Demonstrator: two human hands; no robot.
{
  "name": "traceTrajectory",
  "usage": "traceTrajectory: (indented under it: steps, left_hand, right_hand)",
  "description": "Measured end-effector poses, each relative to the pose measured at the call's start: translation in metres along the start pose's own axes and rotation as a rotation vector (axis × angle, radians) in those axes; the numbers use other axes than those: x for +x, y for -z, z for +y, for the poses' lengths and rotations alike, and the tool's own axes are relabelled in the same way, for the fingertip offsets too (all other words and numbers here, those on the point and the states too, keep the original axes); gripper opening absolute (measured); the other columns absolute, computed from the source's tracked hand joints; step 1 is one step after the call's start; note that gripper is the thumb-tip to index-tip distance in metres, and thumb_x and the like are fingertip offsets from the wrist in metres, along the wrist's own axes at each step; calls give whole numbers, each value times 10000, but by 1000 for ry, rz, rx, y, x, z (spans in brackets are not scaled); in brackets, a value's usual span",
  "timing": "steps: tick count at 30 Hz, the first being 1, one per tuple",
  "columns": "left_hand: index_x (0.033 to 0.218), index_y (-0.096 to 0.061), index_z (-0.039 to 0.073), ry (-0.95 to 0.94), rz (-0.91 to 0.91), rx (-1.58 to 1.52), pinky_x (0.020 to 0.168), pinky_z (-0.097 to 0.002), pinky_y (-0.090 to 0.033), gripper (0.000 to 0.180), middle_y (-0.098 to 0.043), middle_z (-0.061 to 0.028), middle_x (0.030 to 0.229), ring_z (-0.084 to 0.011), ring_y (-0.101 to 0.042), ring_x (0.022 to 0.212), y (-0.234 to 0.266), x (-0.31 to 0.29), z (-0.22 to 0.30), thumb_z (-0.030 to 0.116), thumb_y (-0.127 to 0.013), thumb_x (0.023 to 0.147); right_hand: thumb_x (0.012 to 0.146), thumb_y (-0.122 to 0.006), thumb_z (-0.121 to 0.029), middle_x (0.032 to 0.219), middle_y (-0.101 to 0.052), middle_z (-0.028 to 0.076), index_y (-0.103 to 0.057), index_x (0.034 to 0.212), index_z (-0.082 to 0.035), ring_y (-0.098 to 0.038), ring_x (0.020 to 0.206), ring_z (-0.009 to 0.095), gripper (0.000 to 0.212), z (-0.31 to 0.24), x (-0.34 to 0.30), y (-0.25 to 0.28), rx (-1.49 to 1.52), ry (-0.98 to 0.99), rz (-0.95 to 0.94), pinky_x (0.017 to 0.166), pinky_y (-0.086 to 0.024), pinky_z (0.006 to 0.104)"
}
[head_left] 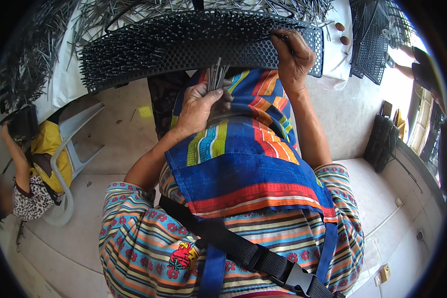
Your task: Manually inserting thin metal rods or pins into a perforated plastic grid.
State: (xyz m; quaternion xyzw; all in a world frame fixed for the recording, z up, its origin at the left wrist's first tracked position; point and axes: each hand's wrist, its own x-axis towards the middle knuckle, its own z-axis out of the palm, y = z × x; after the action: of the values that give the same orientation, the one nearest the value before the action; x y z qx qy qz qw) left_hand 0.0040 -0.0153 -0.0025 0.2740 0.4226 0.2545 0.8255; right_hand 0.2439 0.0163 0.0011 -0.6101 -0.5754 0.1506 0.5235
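Note:
My left hand (197, 107) is closed around a small bundle of thin dark grey sticks (215, 74), held upright over my lap at the near edge of a black tray. The tray (315, 52) is long and full of round holes. Many thin dark sticks (119, 54) stand in its holes, densely at the left and along the far side. Over the tray's right part, my right hand (296, 58) is raised with thumb and fingers pinched together. What it pinches, if anything, is too small to make out. The fingertips of both hands look darkened.
Loose dark sticks (149, 7) lie in heaps on the white-covered table behind and left of the tray. Two small brown round things (339, 27) lie right of it. More black perforated trays (370, 44) are at the far right. At the left, another person sits on a white chair (64, 159).

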Motion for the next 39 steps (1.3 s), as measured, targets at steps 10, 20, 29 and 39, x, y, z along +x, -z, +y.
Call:
traceTrajectory:
  steps: [10,20,29,39]
  left_hand:
    - [1159,-564,-3,116,113,-138,708,-337,-546,279,-678,-155,954,-240,-676,800,0,17,0,13,-516,884]
    - [1123,-598,12,90,145,-239,705,-350,-551,239,-689,-140,934,-223,-673,791,1,18,0,35,-551,890]
    - [1084,-617,-5,-18,88,-347,747,-346,-572,197,-679,-130,975,-214,-677,833,-2,7,4,-5,-543,901]
    - [1043,-650,2,-104,221,-349,742,-317,-566,160,-688,-115,976,-188,-673,837,13,6,4,29,-567,909]
  right_hand:
    - [743,-734,-34,801,-654,80,-706,888,-51,-649,686,205,148,-6,-3,-7,-228,23,-47,615,-501,273]
    - [756,-737,-133,751,-641,80,-713,891,-92,-640,636,261,143,-10,-11,-4,-292,44,-72,575,-500,311]
    - [822,-692,-67,637,-584,-15,-667,787,-27,-436,502,29,59,-46,-31,-50,411,-820,-438,453,-314,202]
    - [829,-657,-33,635,-591,-4,-683,873,10,-447,469,39,67,-58,-6,-79,327,-782,-613,424,-318,206]
